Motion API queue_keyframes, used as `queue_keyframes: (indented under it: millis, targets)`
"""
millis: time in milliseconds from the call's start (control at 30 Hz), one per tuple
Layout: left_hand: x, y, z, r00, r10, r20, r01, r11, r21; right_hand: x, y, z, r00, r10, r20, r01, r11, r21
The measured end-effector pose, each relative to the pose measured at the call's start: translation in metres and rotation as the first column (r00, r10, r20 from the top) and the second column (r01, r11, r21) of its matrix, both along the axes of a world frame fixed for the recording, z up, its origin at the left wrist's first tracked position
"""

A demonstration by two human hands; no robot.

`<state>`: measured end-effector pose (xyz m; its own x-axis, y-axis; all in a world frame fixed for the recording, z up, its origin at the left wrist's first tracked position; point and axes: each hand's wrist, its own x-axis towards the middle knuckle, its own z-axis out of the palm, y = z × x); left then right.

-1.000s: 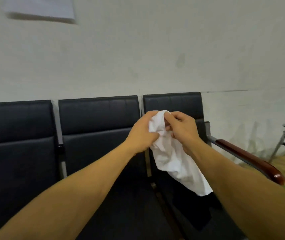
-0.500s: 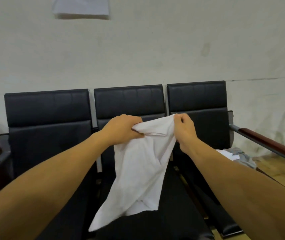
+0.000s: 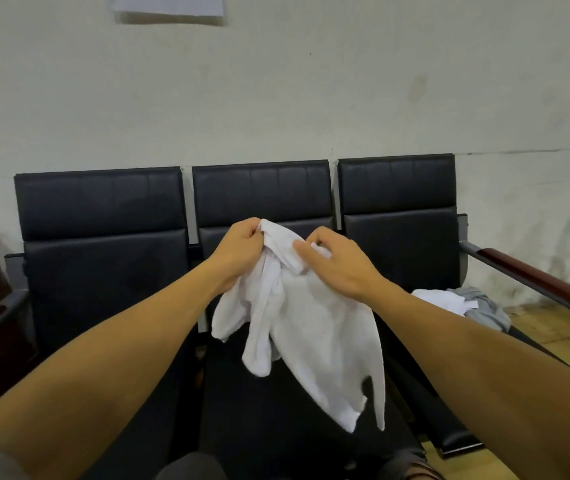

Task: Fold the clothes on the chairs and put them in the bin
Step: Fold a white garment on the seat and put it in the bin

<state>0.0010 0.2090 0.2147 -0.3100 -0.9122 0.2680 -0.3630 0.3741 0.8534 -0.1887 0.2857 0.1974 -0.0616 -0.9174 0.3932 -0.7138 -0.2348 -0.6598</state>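
Both hands (image 3: 287, 251) raised, fingers curled

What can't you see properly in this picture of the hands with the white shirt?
- The bin: nowhere in the head view, so I cannot tell where it stands.
- The white garment: bunched between the left hand and right hand, so its shape is unclear.
- The clothes pile on the right chair: partly behind the right forearm; the number of pieces is unclear.
- The paper on the wall: cut off by the top edge.

The left hand (image 3: 238, 244) and right hand (image 3: 337, 261), spread apart half a second ago, have closed together before the middle chair (image 3: 263, 195), bunching the white garment (image 3: 304, 327).
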Motion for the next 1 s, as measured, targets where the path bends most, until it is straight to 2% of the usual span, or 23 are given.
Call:
queue_keyframes:
  millis: [100, 167, 267, 367, 433, 500, 667, 733, 833, 900, 1000]
  targets:
    - [-0.002, 0.009, -0.001, 0.995, -0.068, 0.069, 0.074, 0.993, -0.092, -0.003, 0.007, -0.003, 0.951, 0.074, -0.301, -0.050, 0.995, 0.088]
    - [0.001, 0.011, -0.003, 0.966, -0.103, 0.235, 0.146, 0.974, -0.173, -0.008, 0.008, -0.006, 0.904, 0.073, -0.421, -0.028, 0.993, 0.112]
    - [0.006, 0.011, -0.012, 0.843, -0.116, 0.525, 0.257, 0.945, -0.204, -0.014, 0.006, -0.011, 0.919, 0.019, -0.394, 0.019, 0.995, 0.094]
    - [0.006, 0.008, -0.020, 0.723, -0.027, 0.691, 0.305, 0.910, -0.282, -0.016, 0.002, -0.015, 0.933, -0.032, -0.358, 0.061, 0.996, 0.070]
    - [0.007, 0.003, -0.022, 0.719, 0.035, 0.694, 0.275, 0.902, -0.331, -0.015, 0.001, -0.017, 0.940, -0.048, -0.337, 0.066, 0.997, 0.041]
    - [0.010, -0.001, -0.021, 0.759, 0.055, 0.649, 0.227, 0.911, -0.343, -0.016, 0.000, -0.019, 0.943, -0.068, -0.325, 0.072, 0.997, 0.001]
    - [0.012, -0.009, -0.012, 0.930, 0.004, 0.367, 0.103, 0.957, -0.271, -0.034, -0.005, -0.033, 0.884, -0.231, -0.406, 0.304, 0.944, 0.125]
    - [0.013, -0.014, -0.007, 0.961, 0.045, 0.273, 0.037, 0.957, -0.289, -0.041, -0.006, -0.041, 0.929, -0.264, -0.259, 0.325, 0.917, 0.230]
    - [0.015, -0.025, -0.007, 0.966, 0.144, 0.215, -0.088, 0.963, -0.253, -0.039, -0.002, -0.045, 0.961, -0.261, 0.086, 0.214, 0.907, 0.363]
    - [0.014, -0.030, -0.015, 0.961, 0.181, 0.208, -0.145, 0.974, -0.176, -0.031, -0.002, -0.043, 0.923, -0.265, 0.279, 0.135, 0.903, 0.408]
    - [0.008, -0.021, -0.029, 0.974, 0.146, 0.176, -0.130, 0.986, -0.102, -0.014, -0.005, -0.030, 0.823, -0.280, 0.495, 0.052, 0.904, 0.425]
